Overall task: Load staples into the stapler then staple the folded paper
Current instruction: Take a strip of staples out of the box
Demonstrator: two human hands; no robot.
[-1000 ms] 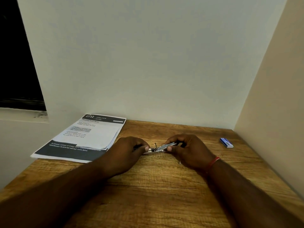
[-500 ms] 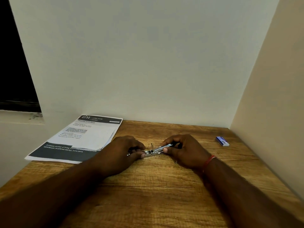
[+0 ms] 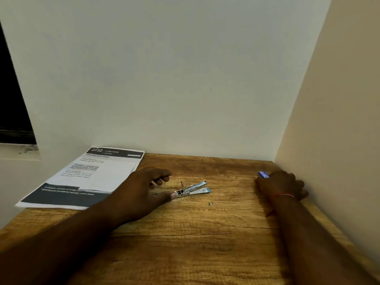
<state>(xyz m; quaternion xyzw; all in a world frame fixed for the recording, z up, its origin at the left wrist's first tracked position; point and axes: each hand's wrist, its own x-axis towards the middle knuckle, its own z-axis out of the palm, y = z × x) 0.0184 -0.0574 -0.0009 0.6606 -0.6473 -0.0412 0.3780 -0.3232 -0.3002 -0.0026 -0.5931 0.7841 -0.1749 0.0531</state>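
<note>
The brown wooden table [image 3: 185,243] is my workspace. The folded white sheet of printed paper with dark bands [image 3: 107,171] lies at its far left corner, not yet stapled. My left hand [image 3: 141,190] sits mid-table, fingers loose and spread, thumb tip touching the rear of the small silver stapler with a blue base [image 3: 193,190]. It lies hinged open, so the loading step is in hand. My right hand [image 3: 281,186] is out by the right wall, at the little blue staple box [image 3: 263,174]. I can't tell whether my fingers have closed on it. A tiny metal bit [image 3: 210,203], maybe loose staples, lies just in front of the stapler. Next I need a strip from the box, seated squarely in the channel.
</note>
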